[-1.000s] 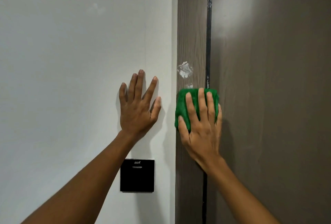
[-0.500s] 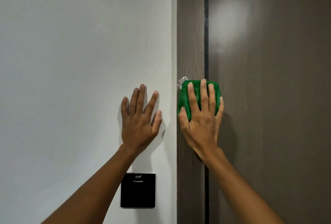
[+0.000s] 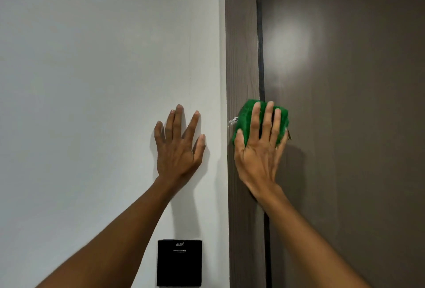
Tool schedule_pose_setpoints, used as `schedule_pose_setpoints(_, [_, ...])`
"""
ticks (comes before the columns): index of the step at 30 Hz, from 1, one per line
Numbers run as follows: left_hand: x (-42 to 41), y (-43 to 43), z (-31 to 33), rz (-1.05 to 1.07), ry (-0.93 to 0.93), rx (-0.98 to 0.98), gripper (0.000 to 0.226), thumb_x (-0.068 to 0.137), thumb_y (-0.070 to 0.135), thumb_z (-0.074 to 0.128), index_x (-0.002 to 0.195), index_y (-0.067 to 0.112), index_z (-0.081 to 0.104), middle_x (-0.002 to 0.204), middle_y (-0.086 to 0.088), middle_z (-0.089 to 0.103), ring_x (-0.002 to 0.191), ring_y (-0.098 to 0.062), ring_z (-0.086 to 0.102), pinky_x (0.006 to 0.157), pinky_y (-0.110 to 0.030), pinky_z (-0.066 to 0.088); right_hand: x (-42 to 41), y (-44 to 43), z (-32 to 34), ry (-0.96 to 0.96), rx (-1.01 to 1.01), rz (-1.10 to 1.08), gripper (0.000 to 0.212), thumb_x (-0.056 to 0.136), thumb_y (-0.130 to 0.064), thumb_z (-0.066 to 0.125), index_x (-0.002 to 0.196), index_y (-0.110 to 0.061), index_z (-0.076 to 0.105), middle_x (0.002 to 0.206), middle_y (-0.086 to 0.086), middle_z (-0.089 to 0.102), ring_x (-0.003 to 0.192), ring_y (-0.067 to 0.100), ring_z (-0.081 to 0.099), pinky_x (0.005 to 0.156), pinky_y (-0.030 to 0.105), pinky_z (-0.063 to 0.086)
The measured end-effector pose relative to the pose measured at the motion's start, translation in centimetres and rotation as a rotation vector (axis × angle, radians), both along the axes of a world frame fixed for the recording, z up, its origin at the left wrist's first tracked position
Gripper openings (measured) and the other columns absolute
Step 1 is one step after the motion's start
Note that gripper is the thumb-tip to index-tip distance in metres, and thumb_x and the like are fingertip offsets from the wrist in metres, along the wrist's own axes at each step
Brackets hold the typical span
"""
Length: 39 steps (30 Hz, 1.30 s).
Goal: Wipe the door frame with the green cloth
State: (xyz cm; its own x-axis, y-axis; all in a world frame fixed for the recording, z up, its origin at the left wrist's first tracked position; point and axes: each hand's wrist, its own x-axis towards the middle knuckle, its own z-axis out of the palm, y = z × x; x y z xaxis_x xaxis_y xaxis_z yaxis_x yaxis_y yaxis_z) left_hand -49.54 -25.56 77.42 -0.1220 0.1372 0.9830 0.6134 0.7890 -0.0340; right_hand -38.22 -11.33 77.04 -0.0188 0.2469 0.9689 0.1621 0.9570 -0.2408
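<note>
The brown wood-grain door frame (image 3: pixel 241 34) runs vertically through the middle of the view. My right hand (image 3: pixel 259 149) presses the folded green cloth (image 3: pixel 245 117) flat against the frame, fingers spread over it. The cloth overlaps the dark gap and the door's edge. A small white smear (image 3: pixel 232 122) peeks out at the cloth's left edge. My left hand (image 3: pixel 178 147) lies flat and open on the white wall, just left of the frame, holding nothing.
The white wall (image 3: pixel 92 80) fills the left half. A black square wall panel (image 3: pixel 179 262) sits below my left forearm. The brown door (image 3: pixel 356 126), with a bright light spot on it, fills the right side.
My right hand slid the green cloth up the frame and over the white smear, now mostly covered. The view tilted upward slightly. My left hand stayed flat on the wall.
</note>
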Motion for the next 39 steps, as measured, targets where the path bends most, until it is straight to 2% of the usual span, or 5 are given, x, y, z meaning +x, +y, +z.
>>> schedule_pose_setpoints(6, [-0.4, -0.2, -0.1, -0.018, 0.020, -0.004, 0.063, 0.097, 0.054, 0.020, 0.155, 0.030, 0.016, 0.166, -0.008, 0.009, 0.153, -0.024, 0.007, 0.123, -0.054, 0.012, -0.3, 0.2, -2.8, -0.166, 0.359, -0.120, 0.065, 0.096, -0.042, 0.035, 0.155, -0.025, 0.013, 0.164, 0.005, 0.011, 0.151, 0.022, 0.007, 0.121, 0.055, 0.009])
schedule_pose_setpoints(14, [-0.7, -0.1, -0.3, -0.009, 0.018, 0.001, 0.063, 0.097, 0.054, 0.019, 0.155, 0.030, 0.015, 0.166, -0.008, 0.008, 0.153, -0.023, 0.005, 0.122, -0.054, 0.012, -0.2, -0.5, 2.8, -0.084, 0.068, 0.001, 0.065, 0.099, -0.038, 0.036, 0.155, -0.026, 0.004, 0.165, 0.006, 0.000, 0.151, 0.023, -0.005, 0.118, 0.052, -0.003])
schedule_pose_setpoints(19, [-0.3, -0.2, 0.2, -0.011, 0.000, -0.018, 0.064, 0.095, 0.054, 0.023, 0.155, 0.030, 0.018, 0.166, -0.009, 0.009, 0.153, -0.025, 0.006, 0.123, -0.054, 0.010, 0.7, 0.2, 2.3, -0.225, 0.345, -0.079, 0.065, 0.098, -0.043, 0.031, 0.155, -0.025, 0.006, 0.165, 0.005, 0.002, 0.152, 0.022, -0.001, 0.122, 0.051, 0.003])
schedule_pose_setpoints(30, [0.1, 1.0, 5.8, -0.027, 0.050, -0.004, 0.065, 0.095, 0.056, 0.026, 0.155, 0.032, 0.015, 0.166, -0.009, 0.007, 0.153, -0.026, 0.005, 0.123, -0.053, 0.004, 0.1, 0.2, 12.0, -0.068, 0.082, 0.006, 0.071, 0.099, -0.045, 0.034, 0.154, -0.024, -0.005, 0.164, 0.006, -0.011, 0.151, 0.024, -0.012, 0.119, 0.050, -0.008])
schedule_pose_setpoints(39, [-0.1, 1.3, 5.4, -0.003, 0.056, 0.012, 0.065, 0.096, 0.057, 0.016, 0.155, 0.030, 0.015, 0.166, -0.010, 0.008, 0.153, -0.026, 0.006, 0.122, -0.058, 0.009, -0.3, 0.4, 13.1, -0.113, 0.358, -0.074, 0.068, 0.098, -0.043, 0.036, 0.155, -0.023, 0.006, 0.165, 0.006, 0.002, 0.152, 0.022, -0.002, 0.121, 0.051, -0.003])
